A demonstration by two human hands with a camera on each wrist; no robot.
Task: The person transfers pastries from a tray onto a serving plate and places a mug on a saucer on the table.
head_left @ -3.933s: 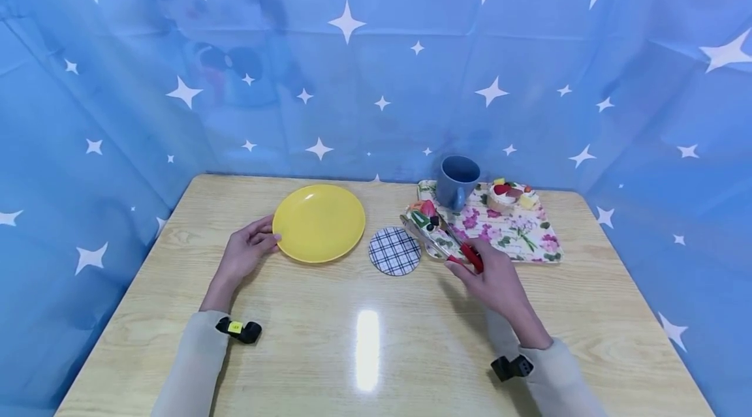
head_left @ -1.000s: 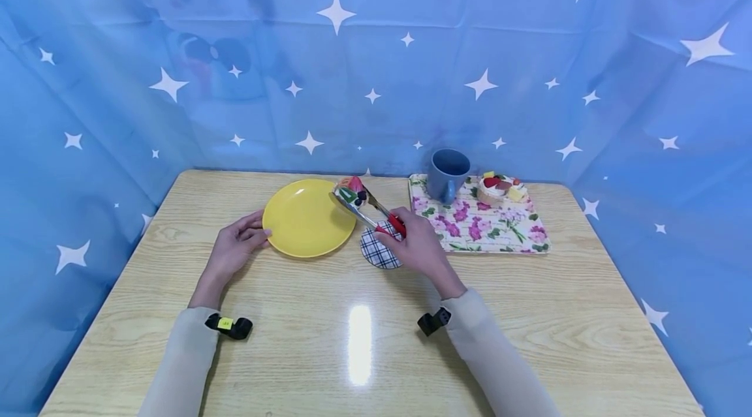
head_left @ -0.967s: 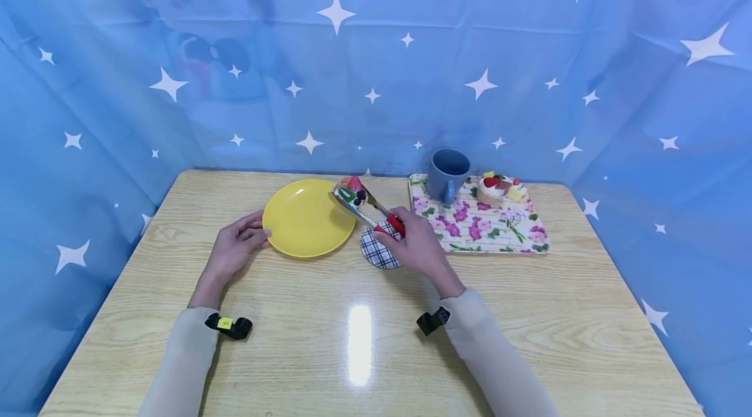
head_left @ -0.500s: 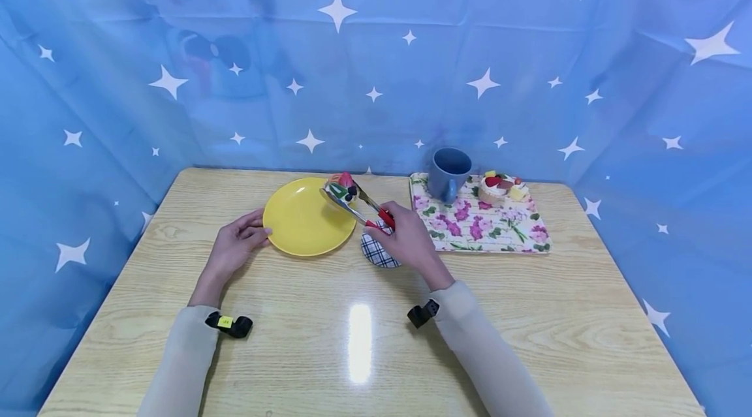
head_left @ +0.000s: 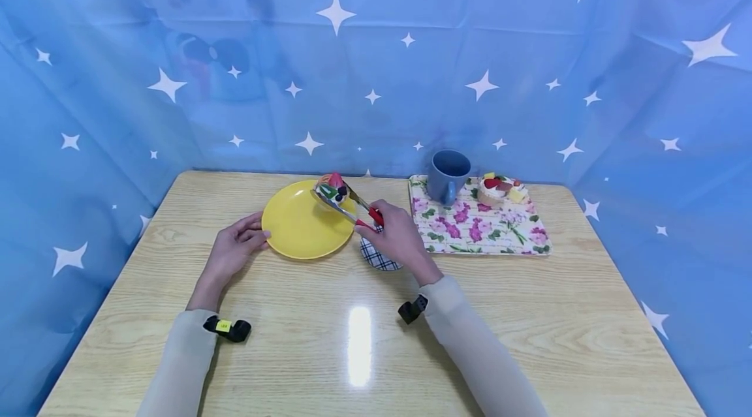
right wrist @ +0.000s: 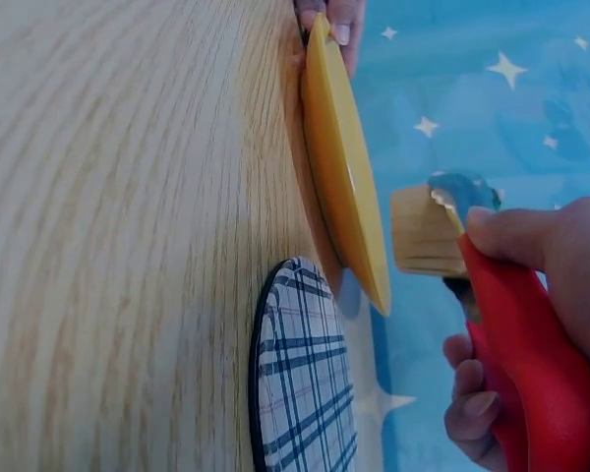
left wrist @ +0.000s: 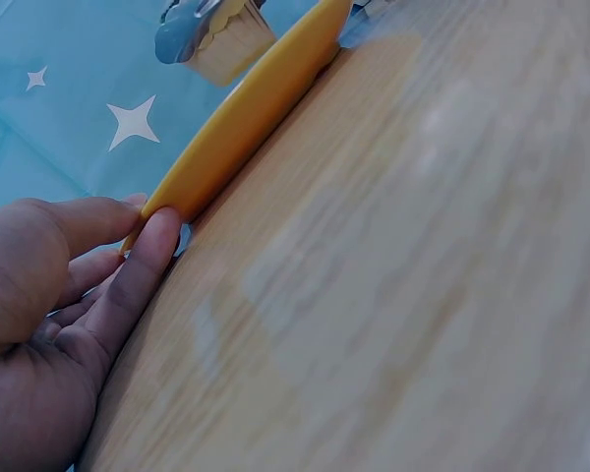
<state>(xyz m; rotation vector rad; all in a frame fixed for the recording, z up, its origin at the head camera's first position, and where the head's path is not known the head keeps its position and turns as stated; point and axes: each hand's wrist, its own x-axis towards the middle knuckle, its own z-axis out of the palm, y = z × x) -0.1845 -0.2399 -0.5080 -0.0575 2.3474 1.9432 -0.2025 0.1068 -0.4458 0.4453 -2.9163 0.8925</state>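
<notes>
The yellow plate point(head_left: 302, 228) lies just to the right of the left hand point(head_left: 235, 247), which pinches its rim between thumb and fingers; a careless pull there could tip or shift it. The tongs point(right wrist: 531, 354) reach forward and leftward from the right hand point(head_left: 395, 234), whose fingers are clamped around the red handles. Between their tips, the fruit cupcake point(head_left: 329, 189) hangs above the plate, without touching. Loosened handles could drop it crookedly; too strong squeezing could make it slip out.
</notes>
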